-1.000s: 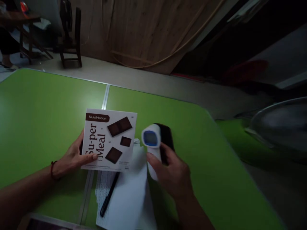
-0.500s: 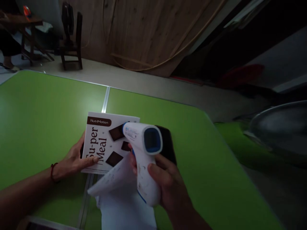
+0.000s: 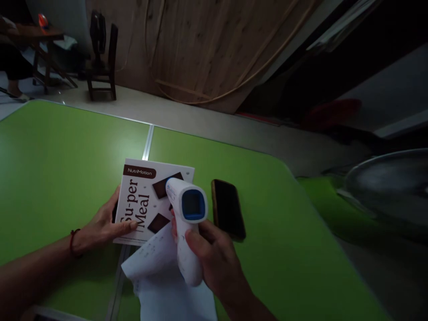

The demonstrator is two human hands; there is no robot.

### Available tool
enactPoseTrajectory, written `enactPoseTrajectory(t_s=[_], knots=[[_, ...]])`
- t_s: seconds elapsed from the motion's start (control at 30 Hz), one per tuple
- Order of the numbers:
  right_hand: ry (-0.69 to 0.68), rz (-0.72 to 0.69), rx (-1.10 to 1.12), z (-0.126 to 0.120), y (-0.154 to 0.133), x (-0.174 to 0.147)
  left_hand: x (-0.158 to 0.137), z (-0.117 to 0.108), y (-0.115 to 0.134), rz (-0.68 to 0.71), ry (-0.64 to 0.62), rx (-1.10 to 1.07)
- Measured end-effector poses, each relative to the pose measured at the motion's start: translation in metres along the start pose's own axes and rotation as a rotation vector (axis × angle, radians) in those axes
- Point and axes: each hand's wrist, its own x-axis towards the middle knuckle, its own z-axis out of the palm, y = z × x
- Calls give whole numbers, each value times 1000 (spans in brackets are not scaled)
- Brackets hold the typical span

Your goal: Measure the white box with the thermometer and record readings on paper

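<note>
My left hand (image 3: 107, 223) grips the left edge of a white box (image 3: 157, 178) printed "NutriMotion Su-per Meal", thumb on its front and the other fingers behind it. In my right hand (image 3: 214, 254) is a white and blue infrared thermometer (image 3: 187, 223), held by its handle. Its nose points at the box front and overlaps it in view; whether they touch I cannot tell. The thermometer's small screen looks dark. Below the box lies a creased white paper (image 3: 174, 285) with writing on its folded part, partly hidden by the thermometer and my right hand.
A dark smartphone (image 3: 229, 209) lies on the green table (image 3: 83, 133), right of the thermometer. A metal strip crosses the table. Beyond stand a wooden chair (image 3: 103, 76) and a small wooden table (image 3: 40, 33) with a person's leg beside it. A rounded transparent object (image 3: 394, 178) is at right.
My right hand has moved the thermometer to the left, so the smartphone now shows fully. The left hand keeps the box in nearly the same place.
</note>
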Motion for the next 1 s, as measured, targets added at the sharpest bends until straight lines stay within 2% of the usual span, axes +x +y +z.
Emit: enactPoseTrajectory(t_s=[0.47, 0.53, 0.6, 0.7, 0.77, 0.83, 0.87, 0.93, 1.0], knots=[[56, 97, 37, 3, 3, -4, -1, -1, -3, -18, -4, -17], [111, 87, 66, 2, -4, -9, -2, 0, -2, -15, -12, -9], [238, -56, 148, -2, -13, -9, -4, 0, -1, 2, -28, 0], [477, -441, 200, -17, -20, 5, -6, -1, -2, 14, -40, 55], [617, -492, 104, -32, -14, 21, -5, -2, -3, 12, -37, 111], [700, -458, 6, -47, -1, 33, -4, -3, -3, 19, -31, 145], [696, -393, -34, -53, 6, 36, -3, -3, -3, 26, -30, 149], [608, -220, -120, -61, 18, 33, -2, -2, -2, 33, -25, 143], [430, 1, -262, -64, 22, 23, -2, 0, -2, 29, -4, 125]])
